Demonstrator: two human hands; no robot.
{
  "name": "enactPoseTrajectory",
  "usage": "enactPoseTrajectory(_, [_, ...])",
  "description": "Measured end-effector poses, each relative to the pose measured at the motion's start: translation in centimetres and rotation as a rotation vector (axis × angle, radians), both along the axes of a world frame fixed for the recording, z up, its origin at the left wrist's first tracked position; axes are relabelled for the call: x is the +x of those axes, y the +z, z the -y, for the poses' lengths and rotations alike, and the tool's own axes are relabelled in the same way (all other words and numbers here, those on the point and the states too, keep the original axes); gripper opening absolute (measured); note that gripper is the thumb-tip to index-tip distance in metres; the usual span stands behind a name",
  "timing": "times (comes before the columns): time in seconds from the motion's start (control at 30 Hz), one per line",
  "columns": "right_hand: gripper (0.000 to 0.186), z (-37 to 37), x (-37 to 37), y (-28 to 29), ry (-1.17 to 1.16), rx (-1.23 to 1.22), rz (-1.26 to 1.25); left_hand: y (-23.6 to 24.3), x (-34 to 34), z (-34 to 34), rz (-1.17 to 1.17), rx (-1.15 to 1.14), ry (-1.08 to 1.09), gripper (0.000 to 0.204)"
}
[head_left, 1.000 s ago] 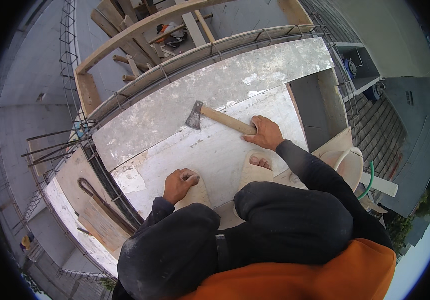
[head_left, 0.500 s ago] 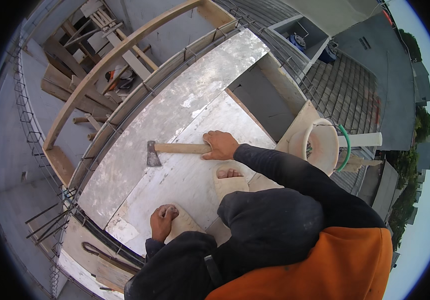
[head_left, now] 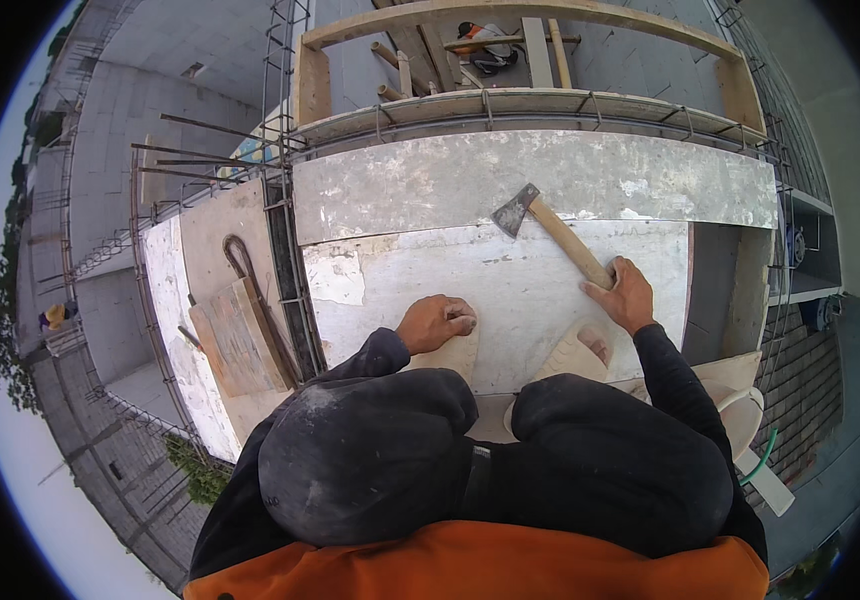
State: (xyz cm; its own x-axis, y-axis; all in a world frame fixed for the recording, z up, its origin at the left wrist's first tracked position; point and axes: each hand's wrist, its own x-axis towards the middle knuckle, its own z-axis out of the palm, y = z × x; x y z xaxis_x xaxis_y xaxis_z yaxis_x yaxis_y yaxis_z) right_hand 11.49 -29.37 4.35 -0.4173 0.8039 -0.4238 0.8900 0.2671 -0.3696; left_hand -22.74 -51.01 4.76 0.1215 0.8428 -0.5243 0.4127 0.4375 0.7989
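My right hand is closed round the lower end of the wooden handle of a hatchet. The hatchet's dark steel head points away to the left, over the seam between a grey, paint-flecked board and a whitish board. In front of my left knee, my left hand has its fingers curled together near my left foot. Whatever it may hold is hidden. Both my feet, in pale sandals, rest on the whitish board.
Steel rebar and a curved wooden frame edge the far side. A hooked rod and wood block lie left. On the right are an opening, a pale bucket and green hose. A person is below.
My view has swung leftward, bringing the left-hand boards into sight. The hatchet stays in my right hand, its head now angled farther away from me. My left hand is still curled.
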Motion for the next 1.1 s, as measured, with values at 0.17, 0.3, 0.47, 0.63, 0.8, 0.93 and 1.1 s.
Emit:
enactPoseTrajectory(0.17, [0.059, 0.8, -2.1, -0.6, 0.046, -0.009, -0.024, -0.5, -1.0, 3.0, 0.034, -0.043, 0.114, 0.031])
enactPoseTrajectory(0.3, [0.061, 0.5, -1.1, -1.4, -0.004, -0.073, 0.007, -1.5, -0.2, 3.2, 0.069, 0.001, 0.129, 0.034])
enactPoseTrajectory(0.47, [0.063, 0.2, -1.1, -0.7, -0.001, -0.056, 0.049, -1.6, 0.2, 2.6, 0.055, -0.021, 0.129, 0.033])
enactPoseTrajectory(0.63, [0.06, 0.6, -2.2, 0.4, 0.007, -0.082, 0.026, -1.7, 0.1, 2.6, 0.055, -0.071, 0.162, 0.032])
enactPoseTrajectory(0.8, [0.057, 0.2, -2.6, 1.0, -0.002, -0.11, 0.024, -1.5, 0.0, 2.0, 0.03, -0.06, 0.149, 0.031])
enactPoseTrajectory(0.93, [0.055, -0.3, -3.0, 1.4, -0.019, -0.161, 0.024, -2.0, 0.2, 1.8, -0.007, -0.045, 0.146, 0.031])
enactPoseTrajectory(1.1, [0.053, -0.2, -2.8, -0.8, 0.115, -0.029, 0.001, -2.7, 0.4, 3.2, 0.008, -0.014, 0.171, 0.029])
